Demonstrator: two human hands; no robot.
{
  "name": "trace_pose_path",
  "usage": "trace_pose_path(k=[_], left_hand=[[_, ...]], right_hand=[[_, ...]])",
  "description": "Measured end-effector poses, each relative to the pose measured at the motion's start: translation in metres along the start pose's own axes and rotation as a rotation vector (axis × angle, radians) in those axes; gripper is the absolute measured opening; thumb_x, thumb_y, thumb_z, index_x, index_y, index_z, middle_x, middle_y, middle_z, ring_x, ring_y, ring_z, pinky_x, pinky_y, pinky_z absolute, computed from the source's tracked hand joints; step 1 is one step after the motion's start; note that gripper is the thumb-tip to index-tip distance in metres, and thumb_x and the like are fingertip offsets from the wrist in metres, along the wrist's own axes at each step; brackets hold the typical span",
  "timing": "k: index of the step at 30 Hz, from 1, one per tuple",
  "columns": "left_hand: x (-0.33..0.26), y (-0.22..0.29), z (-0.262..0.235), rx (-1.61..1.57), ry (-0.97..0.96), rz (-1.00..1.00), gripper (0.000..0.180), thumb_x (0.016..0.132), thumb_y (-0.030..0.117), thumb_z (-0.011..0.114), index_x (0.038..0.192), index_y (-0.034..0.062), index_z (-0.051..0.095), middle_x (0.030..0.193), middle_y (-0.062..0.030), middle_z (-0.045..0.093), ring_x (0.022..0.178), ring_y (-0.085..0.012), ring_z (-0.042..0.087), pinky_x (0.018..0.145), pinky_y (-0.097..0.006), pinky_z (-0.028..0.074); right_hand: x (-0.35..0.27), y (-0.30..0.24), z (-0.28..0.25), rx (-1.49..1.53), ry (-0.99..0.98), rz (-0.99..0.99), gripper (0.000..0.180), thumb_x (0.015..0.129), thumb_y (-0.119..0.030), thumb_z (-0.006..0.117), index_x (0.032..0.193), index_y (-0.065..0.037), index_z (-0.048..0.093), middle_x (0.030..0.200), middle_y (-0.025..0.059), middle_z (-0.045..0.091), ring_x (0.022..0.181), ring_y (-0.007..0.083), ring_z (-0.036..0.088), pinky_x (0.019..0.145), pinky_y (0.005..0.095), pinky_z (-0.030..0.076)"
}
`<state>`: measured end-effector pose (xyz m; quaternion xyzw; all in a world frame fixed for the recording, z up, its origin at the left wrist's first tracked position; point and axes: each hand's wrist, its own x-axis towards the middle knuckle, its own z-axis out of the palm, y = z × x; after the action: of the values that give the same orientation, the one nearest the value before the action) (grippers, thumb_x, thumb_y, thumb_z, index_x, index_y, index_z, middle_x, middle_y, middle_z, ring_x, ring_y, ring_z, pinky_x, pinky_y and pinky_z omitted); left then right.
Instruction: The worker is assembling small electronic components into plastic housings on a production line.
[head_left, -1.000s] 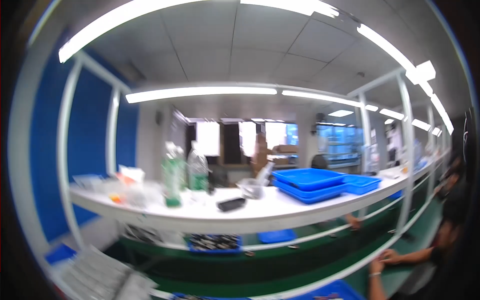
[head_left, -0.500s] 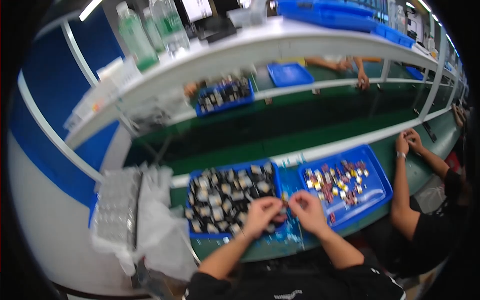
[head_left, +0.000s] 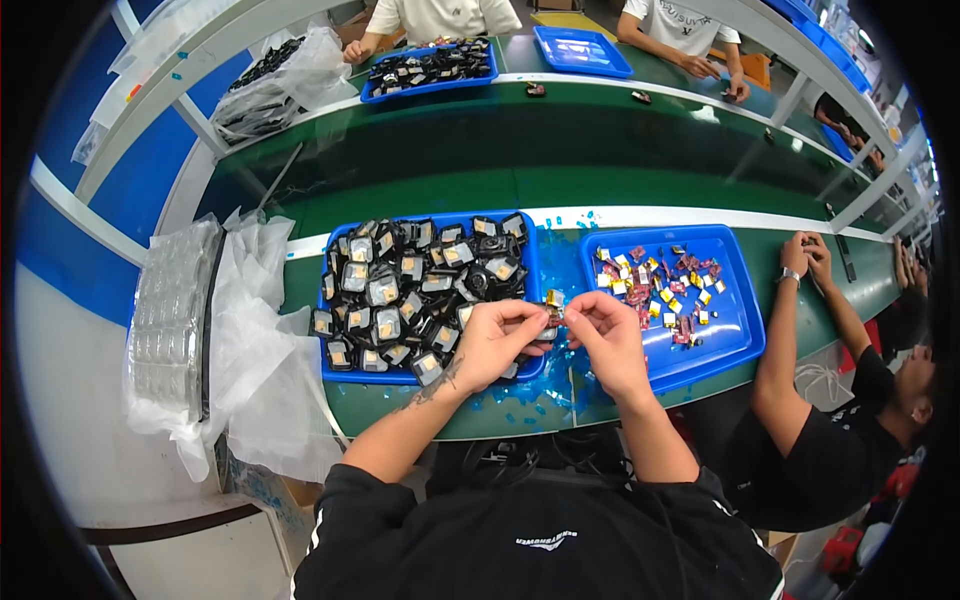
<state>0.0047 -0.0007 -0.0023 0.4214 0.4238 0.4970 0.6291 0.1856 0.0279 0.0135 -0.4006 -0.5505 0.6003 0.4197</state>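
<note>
Between my two hands, over the gap between two blue trays, is a small reddish circuit board with a yellow piece [head_left: 553, 304]. My left hand [head_left: 497, 343] pinches it between thumb and forefinger. Thumb and fingertips of my right hand [head_left: 610, 338] are pressed together right beside it; what they grip is too small to make out. Under and left of my left hand, a blue tray [head_left: 533, 255] is heaped with black square-cased parts [head_left: 410, 295]. To the right, another blue tray [head_left: 725, 335] holds several loose reddish boards with yellow and white pieces [head_left: 665, 285].
Blue scraps [head_left: 545, 385] litter the green bench between the trays. At left stand clear plastic trays [head_left: 170, 320] in a plastic bag. Beyond a white rail runs a green conveyor [head_left: 420, 170] with a few parts along its far edge. A co-worker's arm [head_left: 790, 350] is close on the right.
The view has tilted down, so the shelf with bottles has left the picture and co-workers across show more. My hands stay together over the gap between the trays.
</note>
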Motion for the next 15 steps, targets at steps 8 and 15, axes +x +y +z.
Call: trace_pose_path(k=[8,15], left_hand=[[0.002,-0.002,0.000,0.015,0.004,0.042,0.023,0.095,0.008,0.060,0.112,-0.0073,0.063,0.103,-0.0135,0.068,0.089,-0.0184,0.069,0.077,-0.028,0.058],[0.000,0.003,0.005,-0.105,-0.039,0.213,0.043,0.094,-0.002,0.054,0.135,-0.0035,0.044,0.119,-0.0164,0.061,0.106,-0.0181,0.063,0.092,-0.030,0.053]], right_hand=[[0.003,-0.004,0.014,-0.038,0.032,-0.102,0.016,0.086,-0.003,0.067,0.100,-0.001,0.058,0.086,0.0019,0.062,0.078,0.0053,0.059,0.060,0.0191,0.048],[0.005,0.004,0.017,-0.123,0.128,-0.178,0.029,0.082,0.003,0.070,0.103,-0.003,0.051,0.086,0.0025,0.061,0.075,0.0040,0.057,0.058,0.0169,0.044]])
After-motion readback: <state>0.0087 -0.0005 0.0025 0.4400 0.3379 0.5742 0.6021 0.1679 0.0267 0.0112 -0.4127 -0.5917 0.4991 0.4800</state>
